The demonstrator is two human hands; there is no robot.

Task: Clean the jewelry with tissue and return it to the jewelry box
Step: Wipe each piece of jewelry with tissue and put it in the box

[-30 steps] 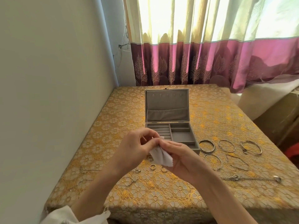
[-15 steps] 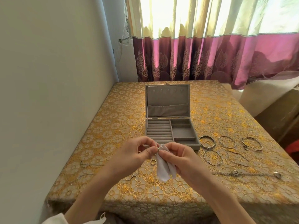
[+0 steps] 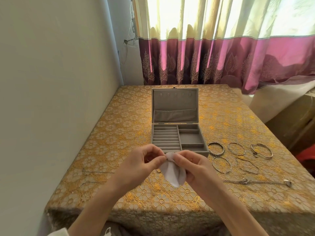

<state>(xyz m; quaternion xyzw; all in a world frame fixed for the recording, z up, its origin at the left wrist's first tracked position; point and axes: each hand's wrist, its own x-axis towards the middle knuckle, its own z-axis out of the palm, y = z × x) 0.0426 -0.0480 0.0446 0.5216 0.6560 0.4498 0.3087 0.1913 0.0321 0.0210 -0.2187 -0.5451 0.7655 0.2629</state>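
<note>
A white tissue (image 3: 172, 172) hangs between my two hands just in front of the open grey jewelry box (image 3: 177, 138). My right hand (image 3: 192, 167) pinches the tissue's top, wrapped around a small piece that is hidden. My left hand (image 3: 144, 162) pinches the same spot from the left; what it grips is too small to make out. The box's ring rolls and compartments show nothing inside. Several silver bangles (image 3: 215, 149) and bracelets (image 3: 261, 150) lie on the table right of the box.
The table (image 3: 119, 133) wears a gold floral cloth and stands against a wall on the left. A long chain (image 3: 255, 182) lies at the right front, thin chains (image 3: 97, 172) at the left. A small ring (image 3: 158, 170) peeks out under my left hand. A curtain hangs behind.
The tissue has bunched up more tightly at my fingertips and hangs lower as a folded flap. Both hands stay together in front of the box, barely shifted.
</note>
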